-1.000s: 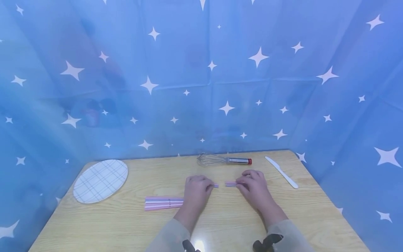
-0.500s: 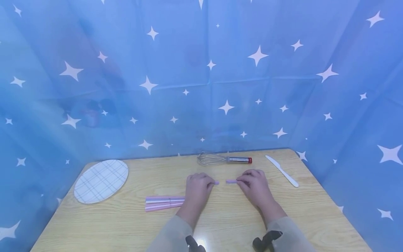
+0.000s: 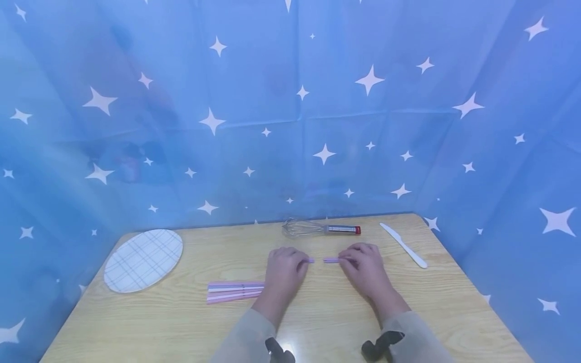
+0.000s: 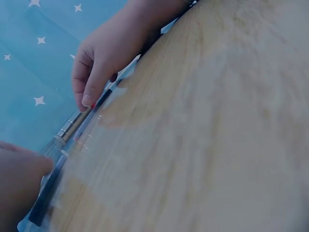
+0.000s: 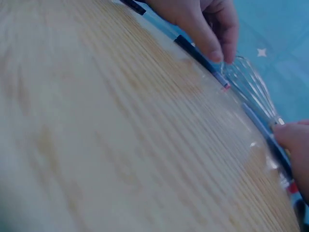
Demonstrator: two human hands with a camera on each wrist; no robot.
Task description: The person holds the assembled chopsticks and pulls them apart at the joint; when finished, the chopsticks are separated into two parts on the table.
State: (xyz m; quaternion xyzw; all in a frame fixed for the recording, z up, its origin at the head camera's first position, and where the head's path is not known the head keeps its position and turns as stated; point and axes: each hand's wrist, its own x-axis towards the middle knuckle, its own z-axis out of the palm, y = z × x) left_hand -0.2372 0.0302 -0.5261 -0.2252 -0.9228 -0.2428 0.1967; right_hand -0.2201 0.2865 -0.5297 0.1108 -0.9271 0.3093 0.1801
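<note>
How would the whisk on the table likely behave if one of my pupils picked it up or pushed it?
The whisk would probably feel heavier at its handle, which looks solid beside the open wire loops. Those thin, bowed loops may flex when pressed. The handle's shiny surface might feel slippery.

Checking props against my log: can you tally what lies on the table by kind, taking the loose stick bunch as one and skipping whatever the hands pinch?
Plate: 1
Whisk: 1
Knife: 1
Stick bunch: 1
Total: 4
</note>
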